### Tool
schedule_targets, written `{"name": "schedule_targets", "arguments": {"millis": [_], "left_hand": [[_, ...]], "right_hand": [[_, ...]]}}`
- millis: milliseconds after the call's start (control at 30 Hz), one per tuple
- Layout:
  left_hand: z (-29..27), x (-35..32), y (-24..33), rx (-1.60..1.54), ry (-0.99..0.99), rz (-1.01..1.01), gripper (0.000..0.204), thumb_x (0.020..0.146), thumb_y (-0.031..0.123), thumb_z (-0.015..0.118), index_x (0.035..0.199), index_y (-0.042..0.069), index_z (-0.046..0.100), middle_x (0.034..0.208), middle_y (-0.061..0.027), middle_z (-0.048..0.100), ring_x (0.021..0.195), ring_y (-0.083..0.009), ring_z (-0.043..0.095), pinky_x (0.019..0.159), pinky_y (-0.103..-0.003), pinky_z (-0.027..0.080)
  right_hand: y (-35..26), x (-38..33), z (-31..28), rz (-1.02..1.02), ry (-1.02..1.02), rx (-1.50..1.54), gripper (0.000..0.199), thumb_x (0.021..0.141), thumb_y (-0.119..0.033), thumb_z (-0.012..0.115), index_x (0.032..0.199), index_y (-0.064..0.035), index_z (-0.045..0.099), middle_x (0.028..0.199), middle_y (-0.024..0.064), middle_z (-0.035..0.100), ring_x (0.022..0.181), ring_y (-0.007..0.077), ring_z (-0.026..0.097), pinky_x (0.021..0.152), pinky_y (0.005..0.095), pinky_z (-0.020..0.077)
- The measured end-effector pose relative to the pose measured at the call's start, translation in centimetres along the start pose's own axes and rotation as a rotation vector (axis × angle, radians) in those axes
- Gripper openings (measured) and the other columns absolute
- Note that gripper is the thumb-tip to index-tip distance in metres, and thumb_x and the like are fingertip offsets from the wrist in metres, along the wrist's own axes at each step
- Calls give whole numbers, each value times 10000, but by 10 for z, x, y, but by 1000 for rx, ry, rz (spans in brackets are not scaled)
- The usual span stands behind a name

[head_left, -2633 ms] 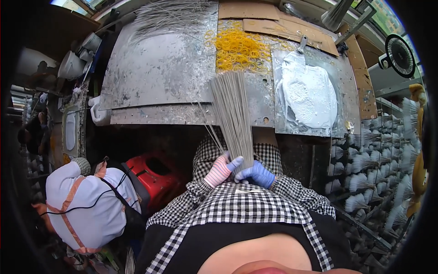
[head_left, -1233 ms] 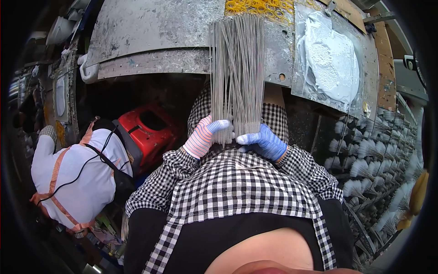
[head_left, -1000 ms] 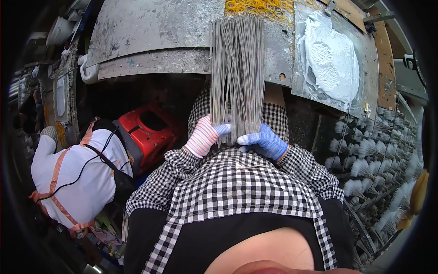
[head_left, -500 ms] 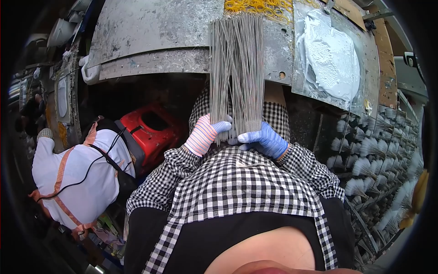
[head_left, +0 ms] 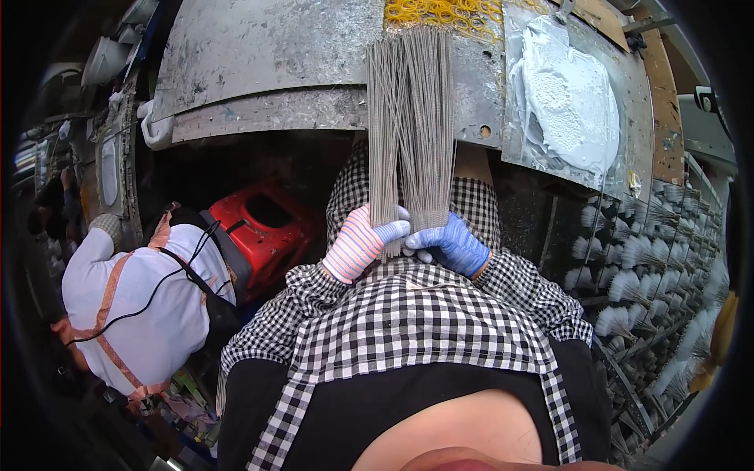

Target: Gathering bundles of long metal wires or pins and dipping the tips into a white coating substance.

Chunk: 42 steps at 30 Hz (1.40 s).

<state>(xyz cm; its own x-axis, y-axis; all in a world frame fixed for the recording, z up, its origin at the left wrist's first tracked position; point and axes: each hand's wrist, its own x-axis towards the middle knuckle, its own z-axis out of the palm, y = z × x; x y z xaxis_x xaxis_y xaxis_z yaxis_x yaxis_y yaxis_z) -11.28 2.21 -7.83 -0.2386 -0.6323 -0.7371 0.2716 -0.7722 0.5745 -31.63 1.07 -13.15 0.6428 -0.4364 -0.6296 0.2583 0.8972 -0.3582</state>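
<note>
A thick bundle of long, thin grey wire rods reaches from my lap out over the table's near edge, split by a narrow dark gap toward my end. My left hand, in a pink-and-white striped glove, is closed around the left part of the bundle near its lower end. In a blue glove, my right hand grips the right part at the same height. Both thumbs lie across the rods and almost meet. The fingers beneath the bundle are mostly hidden.
A grey metal-topped table spans the front. Yellow rubber bands lie beyond the rods. White paste is spread on a board at right. Racks of white bristle tufts stand right. A red plastic stool and a co-worker are left.
My left hand has shifted slightly right, bringing the left part of the bundle closer to the right part. The co-worker's arm at left has moved a little.
</note>
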Motion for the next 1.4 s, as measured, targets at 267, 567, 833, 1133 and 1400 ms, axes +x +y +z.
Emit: {"name": "schedule_targets", "arguments": {"millis": [267, 567, 833, 1133, 1400], "left_hand": [[-112, -77, 64, 448, 561, 306, 175, 966, 231, 723, 1032, 80, 664, 752, 46, 601, 585, -28, 514, 513, -206, 413], [-228, -62, 182, 918, 1097, 736, 322, 954, 305, 742, 1123, 40, 674, 814, -78, 676, 647, -199, 613, 607, -313, 485], [-226, 82, 249, 1752, 1221, 181, 814, 864, 692, 672, 1339, 40, 571, 1332, -210, 649, 1208, -360, 648, 994, -481, 537], [-212, 63, 261, 2006, 1061, 462, 761, 815, 585, 761, 1391, 120, 584, 1271, -155, 620, 1177, -342, 617, 970, -459, 529], [-204, 60, 265, 1937, 728, 305, 617, 879, 689, 650, 1138, 142, 767, 1203, -126, 673, 1164, -316, 642, 994, -445, 524]], "right_hand": [[-10, -33, -18, -112, 129, -205, 163, 844, -110, 758, 917, -26, 639, 590, -19, 554, 414, 54, 441, 390, 203, 359], [-9, -41, -25, -114, 183, -294, 121, 820, -68, 763, 821, -43, 644, 586, -10, 554, 427, 65, 436, 400, 223, 337], [1, -51, -23, -246, 223, -242, 171, 786, -69, 790, 902, -25, 672, 711, -4, 620, 585, 102, 549, 539, 254, 451], [3, -52, -32, -319, 225, -545, 622, 739, -57, 866, 1295, 20, 598, 1201, 87, 681, 1088, 198, 655, 992, 362, 529], [-20, -50, -17, -321, 132, -538, 529, 734, 23, 832, 1223, 20, 628, 1096, 73, 686, 939, 167, 661, 854, 329, 554]]}}
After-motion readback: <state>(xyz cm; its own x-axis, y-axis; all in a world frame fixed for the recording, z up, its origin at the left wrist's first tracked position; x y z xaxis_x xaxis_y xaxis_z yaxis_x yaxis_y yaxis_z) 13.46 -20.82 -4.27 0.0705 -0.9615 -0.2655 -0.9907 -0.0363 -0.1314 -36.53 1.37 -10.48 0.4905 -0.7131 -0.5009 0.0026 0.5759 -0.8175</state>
